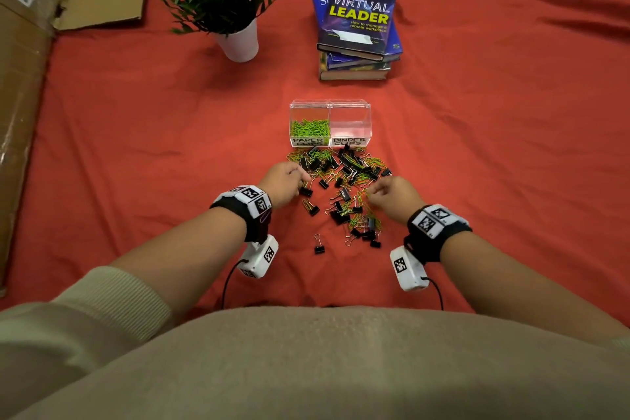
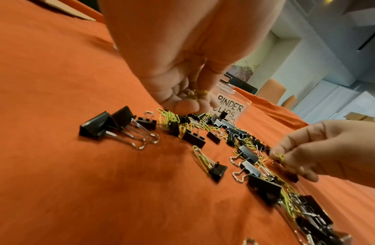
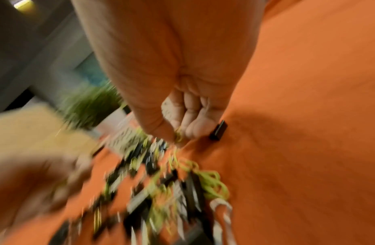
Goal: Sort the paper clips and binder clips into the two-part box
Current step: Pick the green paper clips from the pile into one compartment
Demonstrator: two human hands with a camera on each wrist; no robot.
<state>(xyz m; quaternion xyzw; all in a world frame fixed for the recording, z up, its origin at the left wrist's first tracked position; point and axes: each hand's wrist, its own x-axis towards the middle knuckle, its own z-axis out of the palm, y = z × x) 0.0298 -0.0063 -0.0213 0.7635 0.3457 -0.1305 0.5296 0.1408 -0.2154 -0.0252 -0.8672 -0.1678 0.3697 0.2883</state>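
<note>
Both hands low over the mixed clip pile (image 1: 344, 187), frame centre. Left hand (image 1: 284, 182) curled, yellow-green paper clips (image 2: 198, 93) bunched in its fingers. Right hand (image 1: 392, 196) pinches one paper clip (image 2: 279, 156). Two-part box (image 1: 330, 123) just above pile: left half holds paper clips, binder half bare.

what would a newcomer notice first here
The tangled pile of black binder clips and green paper clips in the middle of the red cloth, with the left hand and right hand picking at it. Behind it, the clear two-part box holds green paper clips only in its left half.
</note>
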